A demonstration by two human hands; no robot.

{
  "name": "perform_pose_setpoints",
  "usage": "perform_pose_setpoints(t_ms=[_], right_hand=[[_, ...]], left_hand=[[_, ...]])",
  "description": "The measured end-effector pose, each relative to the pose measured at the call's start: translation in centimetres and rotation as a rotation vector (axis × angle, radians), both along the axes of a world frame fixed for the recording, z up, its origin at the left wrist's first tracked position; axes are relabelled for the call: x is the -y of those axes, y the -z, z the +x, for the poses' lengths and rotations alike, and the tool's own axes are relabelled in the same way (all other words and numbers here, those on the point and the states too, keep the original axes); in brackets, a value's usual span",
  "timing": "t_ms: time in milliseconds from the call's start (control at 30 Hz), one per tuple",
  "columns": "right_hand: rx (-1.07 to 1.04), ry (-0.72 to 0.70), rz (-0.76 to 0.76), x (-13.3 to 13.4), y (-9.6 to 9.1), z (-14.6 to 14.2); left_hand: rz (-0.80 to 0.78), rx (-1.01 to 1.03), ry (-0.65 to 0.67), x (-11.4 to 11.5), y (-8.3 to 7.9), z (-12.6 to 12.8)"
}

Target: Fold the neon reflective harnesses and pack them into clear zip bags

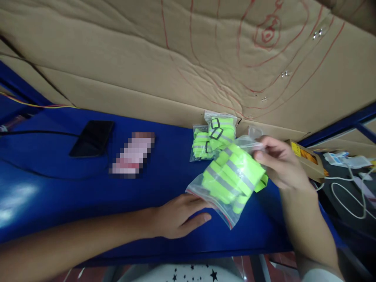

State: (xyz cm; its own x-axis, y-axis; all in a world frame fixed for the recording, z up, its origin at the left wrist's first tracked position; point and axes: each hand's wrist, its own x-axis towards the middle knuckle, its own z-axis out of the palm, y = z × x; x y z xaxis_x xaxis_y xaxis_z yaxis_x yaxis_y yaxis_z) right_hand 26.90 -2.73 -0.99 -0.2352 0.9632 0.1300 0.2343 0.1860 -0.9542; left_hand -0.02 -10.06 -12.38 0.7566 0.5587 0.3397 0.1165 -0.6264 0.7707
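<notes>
Transparent plastic bag of folded neon-yellow webbing w/ grey stripes [232,176], red line along one edge (hereafter "the bag"; all positions rel. to it). Right grip [279,164] at the bag's upper R corner: thumb & fingers pinched on the clear plastic there, palm outside, webbing bundle below & L of the pinch. The bag slants down from this grip toward its red-lined edge, which lies farthest from the R fingers, at lower L. A short neon-yellow end shows past the bag's R side, just below the R thumb; inside or behind the bag, can't tell.

Left grip [180,215] at the bag's lower L, palm down over the glossy blue surface [164,176]; thumb apart from fingers, fingertips hidden under the red-lined edge. Whether they grasp or touch the plastic, can't tell.

Behind the bag, slightly L: a smaller-looking clear bag of neon-yellow webbing [201,145] &, overlapping it, a second clear bag w/ black buckles [221,131], both near the brown cardboard wall w/ red-drawn curves [117,70]. Left of the bag: pixelated pinkish rectangle [133,152]; farther L, flat black rectangular device [92,139]. Right of the bag, past the R grip: brown cardboard box w/ yellow label [311,168].
</notes>
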Motion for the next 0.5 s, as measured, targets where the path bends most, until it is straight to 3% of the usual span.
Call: perform_pose_setpoints(t_ms=[67, 167, 200, 300, 400, 500], right_hand=[[-0.036, 0.153, 0.199, 1.2, -1.3, 0.2], [-0.122, 0.494, 0.728, 2.8, -2.7, -0.6], [-0.104, 0.557, 0.835, 3.1, -3.1, -1.0], [0.108, 0.581, 0.883, 2.6, -4.2, -1.6], [0.05, 0.636, 1.045, 0.8, -5.5, -0.4], [0.09, 0.593, 0.958, -0.4, -6.8, 1.6]], left_hand=[[0.034, -0.033, -0.045, 0.0, 0.8, 0.4], [0.131, -0.087, -0.031, -0.1, 1.8, 0.8], [0.17, -0.098, -0.02, -0.1, 2.1, 0.9], [0.267, -0.123, -0.006, 0.0, 2.5, 1.0], [0.312, -0.118, -0.026, 0.1, 2.6, 1.1], [0.327, -0.123, -0.037, 0.2, 2.6, 1.2]])
